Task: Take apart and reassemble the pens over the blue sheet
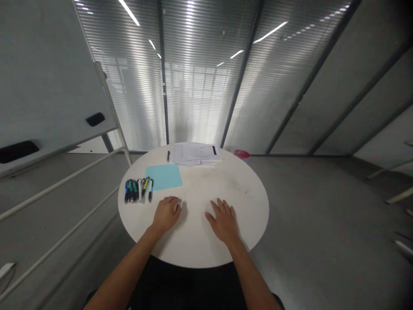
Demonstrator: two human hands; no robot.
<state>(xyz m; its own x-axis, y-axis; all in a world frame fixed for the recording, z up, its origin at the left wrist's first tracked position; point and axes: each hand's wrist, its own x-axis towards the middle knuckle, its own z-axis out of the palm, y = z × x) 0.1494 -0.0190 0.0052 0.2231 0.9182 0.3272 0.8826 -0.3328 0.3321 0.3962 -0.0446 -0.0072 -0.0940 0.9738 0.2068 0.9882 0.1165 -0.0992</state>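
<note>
My left hand (167,214) rests on the round white table (196,254), its fingers loosely bent and the thumb a little apart from them. I see nothing held in it. My right hand (223,220) lies palm down on the tabletop with its fingers spread, and it holds nothing. Just beyond my left hand is a light blue sheet of paper (164,177). Left of that hand, several pens (134,190) lie side by side in a group. A yellow pen (146,186) and a white pen (150,190) lie at the group's right end, partly over the sheet's edge.
Printed papers (193,153) are stacked at the table's far edge, beside a dark pen (168,156). A red bin (241,153) shows behind the table. On the left stands a whiteboard (48,77) on a white frame. Glass panels with blinds (196,86) form the back wall.
</note>
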